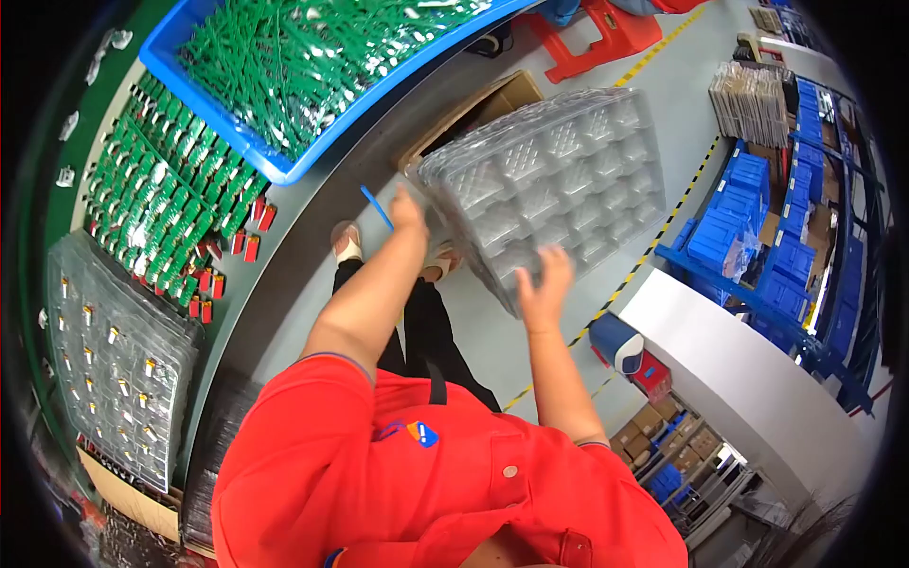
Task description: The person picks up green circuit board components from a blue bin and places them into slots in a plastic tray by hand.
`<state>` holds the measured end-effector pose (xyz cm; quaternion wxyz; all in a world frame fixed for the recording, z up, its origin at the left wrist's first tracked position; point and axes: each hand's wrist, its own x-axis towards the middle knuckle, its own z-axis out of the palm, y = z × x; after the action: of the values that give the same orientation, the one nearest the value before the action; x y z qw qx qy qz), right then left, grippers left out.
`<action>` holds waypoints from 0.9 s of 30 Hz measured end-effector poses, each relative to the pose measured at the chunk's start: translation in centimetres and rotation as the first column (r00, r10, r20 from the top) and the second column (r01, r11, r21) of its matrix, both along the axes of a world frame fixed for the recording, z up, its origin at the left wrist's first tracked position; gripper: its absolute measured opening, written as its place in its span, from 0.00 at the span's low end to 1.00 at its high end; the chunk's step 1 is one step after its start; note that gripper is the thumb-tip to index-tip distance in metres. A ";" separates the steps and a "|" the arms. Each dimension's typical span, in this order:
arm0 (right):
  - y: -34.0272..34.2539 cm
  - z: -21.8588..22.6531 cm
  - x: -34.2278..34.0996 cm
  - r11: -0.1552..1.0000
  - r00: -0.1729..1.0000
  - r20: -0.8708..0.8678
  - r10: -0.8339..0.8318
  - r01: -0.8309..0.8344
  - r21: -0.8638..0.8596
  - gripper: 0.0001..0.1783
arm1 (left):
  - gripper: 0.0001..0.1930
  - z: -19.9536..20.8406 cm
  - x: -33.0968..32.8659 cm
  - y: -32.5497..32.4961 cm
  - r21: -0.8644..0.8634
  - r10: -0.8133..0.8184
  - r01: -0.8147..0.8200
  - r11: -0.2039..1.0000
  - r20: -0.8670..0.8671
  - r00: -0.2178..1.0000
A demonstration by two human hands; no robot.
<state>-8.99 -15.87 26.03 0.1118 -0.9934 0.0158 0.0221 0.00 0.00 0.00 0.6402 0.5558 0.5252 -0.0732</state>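
A thick stack of clear plastic trays (568,170) with square pockets tilts in front of me, its near left edge blurred. At its left corner my left hand (407,213) has its fingers closed, apparently gripping the edge; the fingertips are partly hidden. My right hand (546,289) has thumb and fingers spread over the lower part of the stack. Whether it presses on the plastic or hovers just off it is unclear. A thin blue strip (376,206) shows beside my left hand; what it belongs to cannot be seen.
Behind the stack stands an open cardboard box (516,93). The left workbench bears a blue bin (289,175) of green strips, rows of green circuit boards (151,199) and filled clear trays (118,350). A red plastic stool (606,43) stands ahead; blue shelf bins (734,213) are at right.
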 end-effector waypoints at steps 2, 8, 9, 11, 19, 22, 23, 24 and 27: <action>-3.2 -0.9 0.0 0.929 0.889 0.275 -0.367 0.366 0.057 0.37 | 0.18 10.0 5.0 4.7 0.164 -0.047 -0.004 0.986 0.303 0.952; -14.5 -5.0 0.6 -0.362 0.353 -0.685 -0.637 0.648 0.670 0.40 | 0.23 24.5 13.0 0.4 0.664 -0.934 0.658 0.357 0.245 0.260; -14.2 -5.8 1.4 -0.369 0.354 -0.689 -0.633 0.644 0.670 0.40 | 0.25 24.1 14.1 -1.4 0.691 -0.989 0.707 0.149 0.099 0.111; -13.0 -7.0 3.1 -0.350 0.174 -0.702 -0.691 0.769 0.535 0.37 | 0.25 24.2 15.9 -3.7 0.626 -0.993 0.773 0.099 0.017 0.113; -14.1 -5.6 2.5 -0.388 0.282 -0.698 -0.658 0.668 0.635 0.23 | 0.20 24.0 15.8 -5.8 0.625 -0.989 0.775 0.090 -0.032 0.141; -15.0 -4.9 2.6 -0.380 0.335 -0.685 -0.647 0.638 0.670 0.22 | 0.20 25.8 14.9 -4.8 0.575 -0.978 0.806 0.139 -0.046 0.201; -14.9 -4.4 2.8 -0.360 0.346 -0.671 -0.656 0.638 0.681 0.21 | 0.20 26.4 14.7 -4.3 0.572 -0.978 0.807 0.145 -0.042 0.205; -15.1 -4.4 3.1 -0.362 0.347 -0.671 -0.655 0.635 0.682 0.21 | 0.20 26.8 14.8 -3.9 0.574 -0.977 0.805 0.151 -0.039 0.211; -15.4 -4.4 4.2 -0.341 0.382 -0.663 -0.644 0.632 0.696 0.20 | 0.21 26.9 15.3 -3.4 0.577 -0.970 0.797 0.179 -0.031 0.240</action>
<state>-4.75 -31.31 21.62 0.6739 -0.4942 0.5473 -0.0449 15.26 -3.43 26.89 0.3896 0.8973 -0.0297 -0.2056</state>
